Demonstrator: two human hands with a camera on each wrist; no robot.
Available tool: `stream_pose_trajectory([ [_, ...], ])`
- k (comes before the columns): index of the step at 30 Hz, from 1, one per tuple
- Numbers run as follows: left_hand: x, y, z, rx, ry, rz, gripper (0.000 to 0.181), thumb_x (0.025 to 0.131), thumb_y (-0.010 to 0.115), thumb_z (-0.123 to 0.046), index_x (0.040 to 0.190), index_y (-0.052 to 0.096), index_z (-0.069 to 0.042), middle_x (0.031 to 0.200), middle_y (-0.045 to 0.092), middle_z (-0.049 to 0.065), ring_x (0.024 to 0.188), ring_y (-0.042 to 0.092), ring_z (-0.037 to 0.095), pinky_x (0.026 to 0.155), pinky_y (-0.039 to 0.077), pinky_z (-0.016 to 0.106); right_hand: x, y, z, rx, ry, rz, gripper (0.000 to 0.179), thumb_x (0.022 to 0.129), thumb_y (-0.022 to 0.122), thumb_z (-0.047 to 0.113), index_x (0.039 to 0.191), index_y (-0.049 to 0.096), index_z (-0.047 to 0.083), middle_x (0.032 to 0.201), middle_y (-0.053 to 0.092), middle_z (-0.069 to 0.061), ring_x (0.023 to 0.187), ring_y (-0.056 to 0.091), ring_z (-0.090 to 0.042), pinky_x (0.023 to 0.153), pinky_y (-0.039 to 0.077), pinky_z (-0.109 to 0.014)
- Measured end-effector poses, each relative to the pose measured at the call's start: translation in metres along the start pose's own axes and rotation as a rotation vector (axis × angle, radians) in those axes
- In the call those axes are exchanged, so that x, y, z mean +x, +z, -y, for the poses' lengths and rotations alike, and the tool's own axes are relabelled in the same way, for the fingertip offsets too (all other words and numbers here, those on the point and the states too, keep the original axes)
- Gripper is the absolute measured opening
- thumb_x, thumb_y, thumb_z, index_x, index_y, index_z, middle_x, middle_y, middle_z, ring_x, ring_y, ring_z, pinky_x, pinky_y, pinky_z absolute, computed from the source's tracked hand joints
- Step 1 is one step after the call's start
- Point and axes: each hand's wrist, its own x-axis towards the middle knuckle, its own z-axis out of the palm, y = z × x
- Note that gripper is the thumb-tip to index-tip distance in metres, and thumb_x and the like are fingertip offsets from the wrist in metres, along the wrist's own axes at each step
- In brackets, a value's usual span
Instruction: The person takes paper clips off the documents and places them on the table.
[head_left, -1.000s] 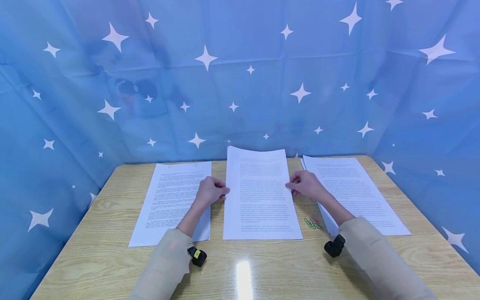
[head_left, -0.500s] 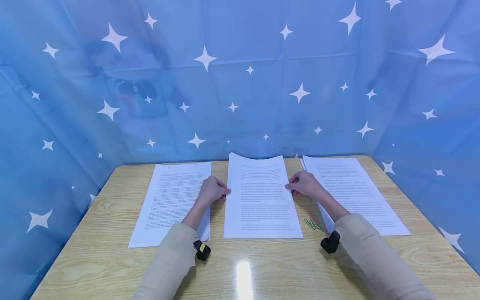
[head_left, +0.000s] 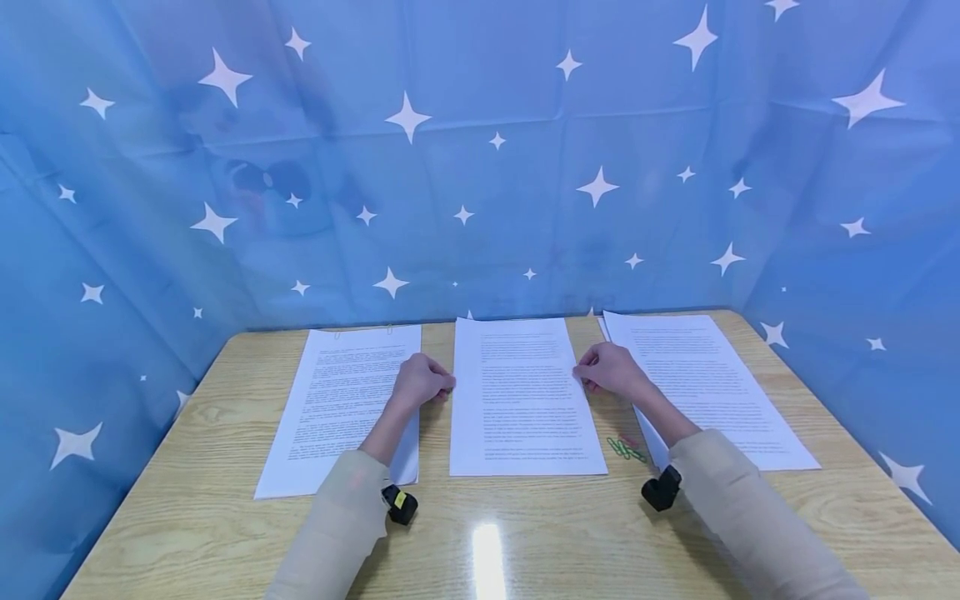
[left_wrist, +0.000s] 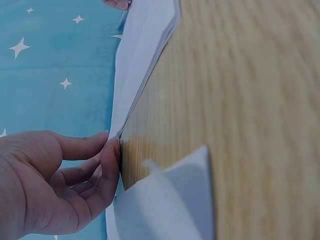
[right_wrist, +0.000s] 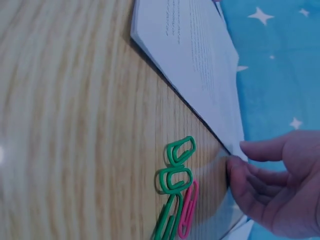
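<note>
The middle paper stack [head_left: 525, 400] lies flat on the counter [head_left: 187, 517], the left hand [head_left: 423, 379] and right hand [head_left: 609, 368] each pinching 1 side edge in a fingertip grip. 2 other printed stacks [head_left: 720, 392] flank it; green clips [right_wrist: 172, 191] and 1 pink clip [right_wrist: 187, 210] lie near the right hand.

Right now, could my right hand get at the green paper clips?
Probably yes: the green paper clips lie uncovered on the table near your right hand, though it would likely have to let go of the middle paper stack first.
</note>
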Motion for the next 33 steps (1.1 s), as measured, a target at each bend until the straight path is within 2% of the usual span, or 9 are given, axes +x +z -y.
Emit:
stream_pose_trajectory([
  [7, -0.003, -0.005, 0.004, -0.063, -0.007, -0.026, 0.011, 0.091, 0.071, -0.005, 0.094, 0.073, 0.006, 0.078, 0.072, 0.013, 0.065, 0.069, 0.018, 0.064, 0.055, 0.027, -0.004, -0.003, -0.002, -0.008, -0.014, -0.012, 0.023, 0.1, 0.062, 0.014, 0.106, 0.066, -0.008, 0.082, 0.069, -0.012, 0.07, 0.067, -0.019, 0.064, 0.055, -0.034],
  [12, -0.007, -0.011, 0.005, -0.07, 0.006, -0.035, 0.011, 0.092, 0.07, -0.006, 0.094, 0.073, 0.004, 0.084, 0.071, 0.014, 0.071, 0.068, 0.021, 0.066, 0.055, 0.029, -0.007, -0.003, 0.003, 0.014, -0.028, -0.032, 0.025, 0.101, 0.059, 0.015, 0.112, 0.063, -0.008, 0.088, 0.069, -0.015, 0.072, 0.066, -0.022, 0.064, 0.054, -0.036],
  [17, -0.014, -0.019, 0.005, -0.022, 0.027, -0.033, 0.014, 0.093, 0.068, -0.011, 0.097, 0.073, 0.002, 0.088, 0.071, 0.014, 0.076, 0.067, 0.024, 0.065, 0.051, 0.027, -0.009, 0.0, 0.015, 0.008, -0.059, -0.062, 0.025, 0.101, 0.059, 0.015, 0.113, 0.063, -0.007, 0.091, 0.069, -0.016, 0.073, 0.066, -0.024, 0.062, 0.051, -0.032],
  [22, -0.018, -0.028, 0.009, 0.054, 0.049, -0.05, 0.018, 0.095, 0.068, -0.015, 0.102, 0.072, 0.001, 0.088, 0.069, 0.011, 0.075, 0.062, 0.02, 0.065, 0.049, 0.028, -0.009, 0.007, 0.03, 0.03, -0.094, -0.073, 0.022, 0.099, 0.061, 0.013, 0.111, 0.065, -0.005, 0.092, 0.07, -0.015, 0.075, 0.068, -0.024, 0.062, 0.051, -0.03],
  [28, -0.023, -0.042, 0.017, 0.098, 0.08, -0.068, 0.019, 0.096, 0.067, -0.016, 0.104, 0.072, 0.001, 0.092, 0.07, 0.01, 0.079, 0.063, 0.021, 0.072, 0.05, 0.033, -0.008, 0.019, 0.045, 0.063, -0.143, -0.082, 0.019, 0.098, 0.063, 0.013, 0.108, 0.067, -0.003, 0.087, 0.07, -0.012, 0.074, 0.068, -0.024, 0.064, 0.05, -0.03],
  [33, -0.029, -0.055, 0.026, 0.128, 0.126, -0.076, 0.018, 0.096, 0.065, -0.013, 0.103, 0.072, 0.002, 0.098, 0.07, 0.014, 0.087, 0.063, 0.025, 0.077, 0.05, 0.039, -0.009, 0.027, 0.059, 0.115, -0.164, -0.054, 0.019, 0.099, 0.063, 0.013, 0.109, 0.068, -0.002, 0.089, 0.07, -0.015, 0.077, 0.069, -0.027, 0.066, 0.05, -0.032],
])
